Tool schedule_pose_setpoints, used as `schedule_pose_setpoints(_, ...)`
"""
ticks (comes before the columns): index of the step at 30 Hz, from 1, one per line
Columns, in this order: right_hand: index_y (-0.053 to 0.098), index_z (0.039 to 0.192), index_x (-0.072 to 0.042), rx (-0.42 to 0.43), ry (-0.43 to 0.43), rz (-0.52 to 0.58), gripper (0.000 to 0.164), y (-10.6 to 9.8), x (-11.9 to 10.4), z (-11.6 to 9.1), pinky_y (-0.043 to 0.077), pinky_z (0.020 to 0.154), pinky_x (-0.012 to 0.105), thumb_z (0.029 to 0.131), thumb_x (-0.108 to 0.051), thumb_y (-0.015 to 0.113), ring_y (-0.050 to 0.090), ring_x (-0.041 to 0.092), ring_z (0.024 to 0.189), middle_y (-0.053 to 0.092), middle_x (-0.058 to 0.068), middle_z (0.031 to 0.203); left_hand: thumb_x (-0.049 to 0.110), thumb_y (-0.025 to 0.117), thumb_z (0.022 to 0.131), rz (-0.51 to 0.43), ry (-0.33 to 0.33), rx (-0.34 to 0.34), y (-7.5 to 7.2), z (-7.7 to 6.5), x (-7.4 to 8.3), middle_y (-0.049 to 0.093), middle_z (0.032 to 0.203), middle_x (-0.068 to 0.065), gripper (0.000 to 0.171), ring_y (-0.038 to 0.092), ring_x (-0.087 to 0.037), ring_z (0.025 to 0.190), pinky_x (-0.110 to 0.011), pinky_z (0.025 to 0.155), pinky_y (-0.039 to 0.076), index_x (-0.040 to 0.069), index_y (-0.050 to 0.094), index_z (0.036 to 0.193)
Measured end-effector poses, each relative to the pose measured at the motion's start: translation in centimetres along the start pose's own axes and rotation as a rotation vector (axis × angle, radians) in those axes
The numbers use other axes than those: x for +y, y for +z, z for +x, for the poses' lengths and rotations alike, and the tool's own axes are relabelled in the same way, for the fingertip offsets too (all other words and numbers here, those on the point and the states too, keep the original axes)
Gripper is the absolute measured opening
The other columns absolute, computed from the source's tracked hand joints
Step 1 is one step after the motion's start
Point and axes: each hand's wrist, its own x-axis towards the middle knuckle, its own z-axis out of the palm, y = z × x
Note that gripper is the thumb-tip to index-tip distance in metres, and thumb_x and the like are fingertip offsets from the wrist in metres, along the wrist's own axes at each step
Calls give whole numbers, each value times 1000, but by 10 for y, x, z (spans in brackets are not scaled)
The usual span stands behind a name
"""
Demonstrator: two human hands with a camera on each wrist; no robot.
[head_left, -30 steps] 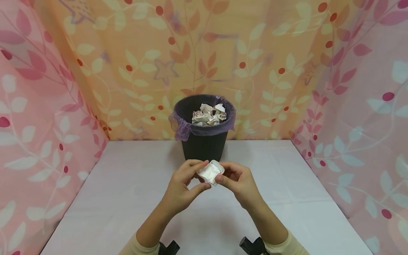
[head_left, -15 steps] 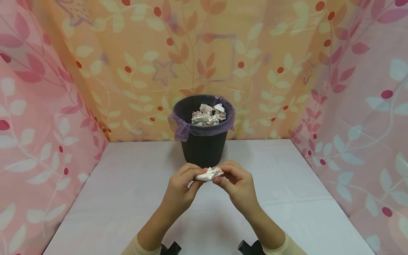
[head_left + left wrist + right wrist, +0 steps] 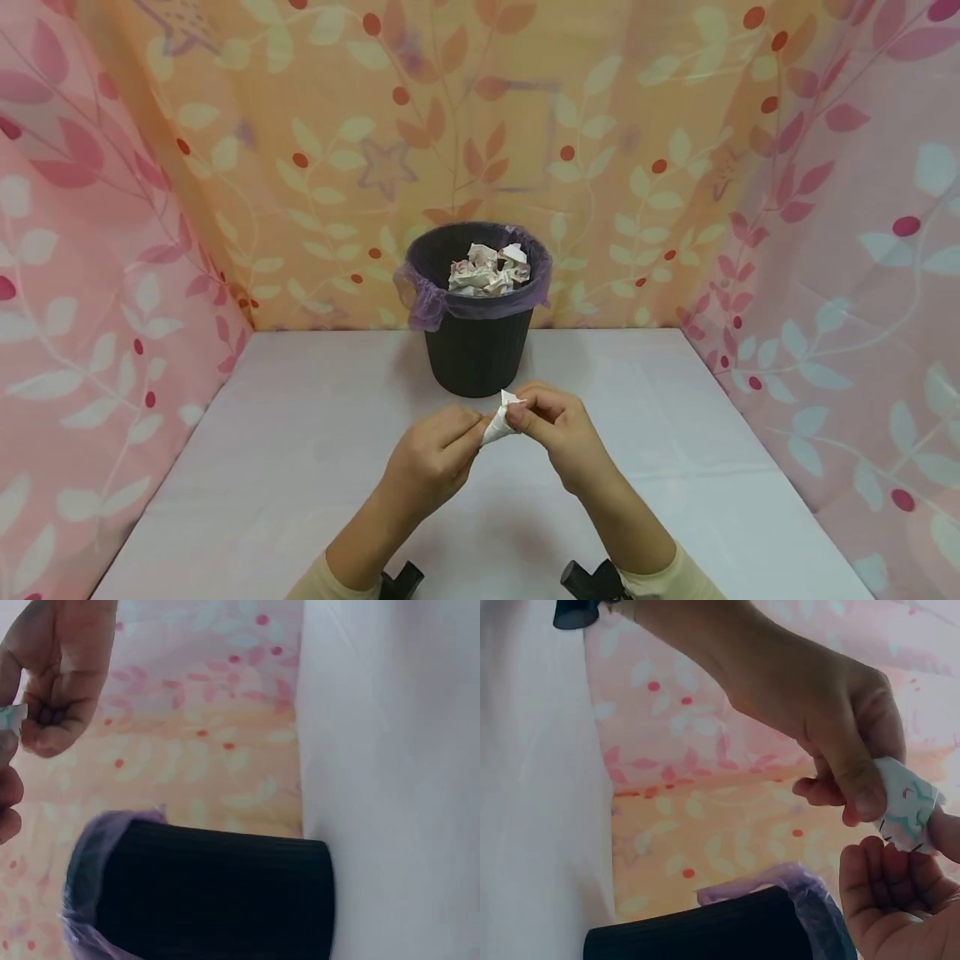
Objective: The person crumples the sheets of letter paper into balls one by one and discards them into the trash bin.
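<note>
Between both hands is a small crumpled piece of white paper [image 3: 497,427], with teal and red marks showing on it in the right wrist view [image 3: 911,804]. My left hand [image 3: 433,450] pinches its lower left end, thumb and fingers curled over it. On the other side my right hand [image 3: 561,429] pinches the upper edge between thumb and index finger. Only a small corner of the paper [image 3: 12,716] shows in the left wrist view. The hands are in front of a black bin [image 3: 476,350], raised over the table.
The bin has a purple liner [image 3: 487,308] folded over its rim and several crumpled papers [image 3: 487,271] inside. It stands on a white table [image 3: 300,450], close to a patterned yellow curtain [image 3: 315,208]. Pink patterned curtains hang at both sides. A black mount shows at each wrist.
The paper has turned from a flattish wad to a steep, cone-like shape. My left hand has rolled over so its back shows and has lowered slightly; the right hand keeps its pinch.
</note>
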Motion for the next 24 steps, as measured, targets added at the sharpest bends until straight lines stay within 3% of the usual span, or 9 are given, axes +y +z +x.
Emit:
schedule_pose_setpoints(2,61,83,2,4,39,5,21,-3,2,3,55,80,27,98,-9,68,60,16,87,63,-2,92,3,71,95,-51,-80,-13,0,-2,-2,69,94,-4,15,66,-14,78,-18,70,58,1,75,110)
schedule_pose_setpoints(4,61,82,3,0,53,7,22,-5,3,5,54,80,27,98,-11,69,59,16,87,62,-3,90,2,82,85,-122,-171,-20,-1,-3,-4,69,107,-6,36,68,-16,90,-20,80,58,1,72,120)
schedule_pose_setpoints(6,63,83,3,-28,45,4,21,-7,5,7,54,79,27,98,-11,69,59,15,88,63,-2,91,0,88,75,-177,-218,-43,-3,-2,-5,66,124,-10,61,67,-20,105,-21,91,56,3,66,131)
schedule_pose_setpoints(9,67,86,5,-101,21,14,19,-9,6,8,56,79,27,98,-10,69,61,15,90,65,0,93,-3,88,72,-164,-129,-100,-5,3,-8,60,139,-13,76,63,-25,122,-26,103,52,3,59,141)
schedule_pose_setpoints(13,69,88,5,-143,9,25,16,-9,6,8,57,78,26,96,-8,71,63,16,93,67,3,96,-2,87,75,-102,8,-138,-8,6,-10,63,138,-10,71,63,-24,123,-31,106,51,1,60,141)
schedule_pose_setpoints(18,70,89,2,-160,-16,13,11,-8,5,6,57,75,25,94,-8,73,63,15,89,65,5,97,6,84,84,-37,27,-120,-9,3,-10,68,121,-7,53,67,-20,107,-30,95,56,-1,63,132)
schedule_pose_setpoints(21,70,97,1,-176,-91,-22,10,-6,4,4,59,78,27,90,-3,76,63,16,91,64,7,101,11,81,89,-63,-19,-90,-11,1,-10,69,112,-8,45,67,-19,98,-27,87,58,-3,63,127)
schedule_pose_setpoints(24,66,116,-1,-171,-195,-89,36,-2,3,4,61,84,32,83,4,80,65,19,97,64,10,110,16,82,90,-136,-138,-68,-14,0,-11,69,109,-7,46,65,-17,95,-26,83,58,-3,62,126)
